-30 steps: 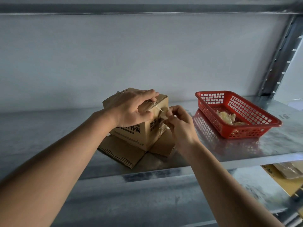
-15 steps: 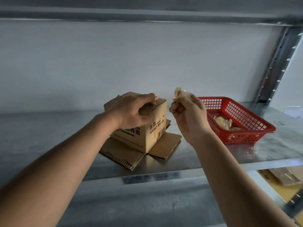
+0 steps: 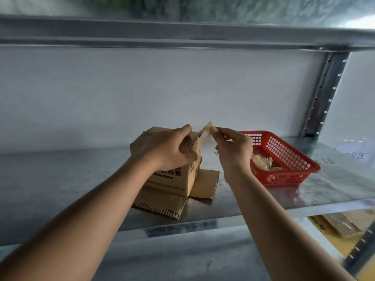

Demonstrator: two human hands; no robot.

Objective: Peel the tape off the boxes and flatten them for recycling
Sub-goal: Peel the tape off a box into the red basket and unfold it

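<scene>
Cardboard box (image 3: pixel 172 175) stands on the metal shelf (image 3: pixel 81 179), bottom flaps splayed; left hand (image 3: pixel 168 148) grips its top corner, fingers curled over the edge; right hand (image 3: pixel 233 148) pinches a strip of tape (image 3: pixel 206 128) still joined to the box; tape may snap or tear the cardboard if yanked sideways; red basket (image 3: pixel 292 159) waits just beside the right hand.
</scene>
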